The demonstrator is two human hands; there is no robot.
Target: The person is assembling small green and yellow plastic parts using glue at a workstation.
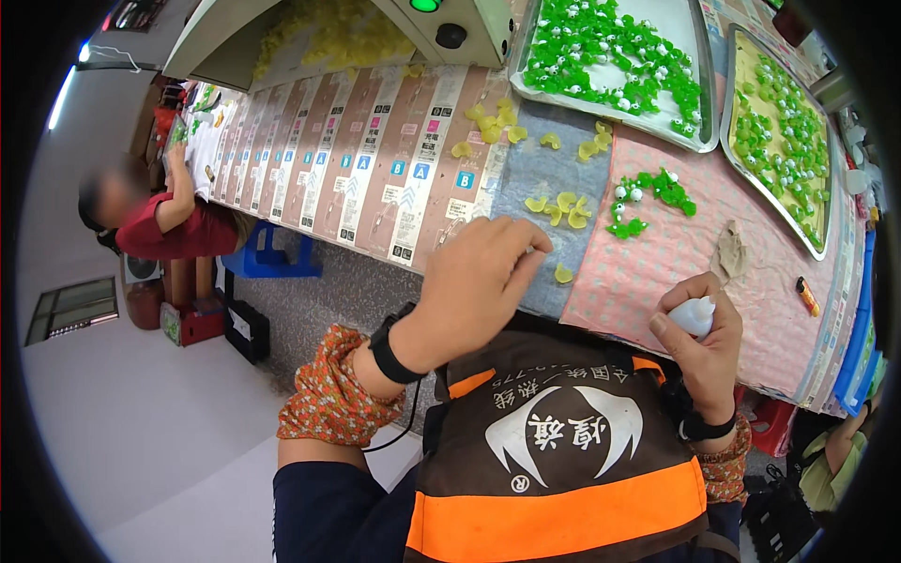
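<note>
Far left: a co-worker in a dark red top, seated at the far end of the table. Then a machine hood, pale, a heap of yellow pieces beneath it. Left hand: back uppermost, raised near the table edge, fingers curled, thumb and forefinger close; whether the tips meet, or pinch anything, cannot be told. Blue-grey cloth, bearing loose yellow cups: thin, curved, seemingly light and a little springy; best lifted by the rim, between fingertip and thumb. Metal tray, white-lined, filled with green figures with white balls. Pink cloth, with a loose group of green pieces on it: small, lobed, probably soft and light; to be taken by the green body, clear of the white balls. Right hand: fingers and thumb wrapped around a white squeeze bottle, held at the near table edge, nozzle uppermost; likely light, soft-walled, easily over-squeezed; hold at mid-body, gently. Crumpled greyish scrap, just beyond that hand. Second tray, yellow-lined, with more green pieces. Far right: orange stick-like item, lying flat.
</note>
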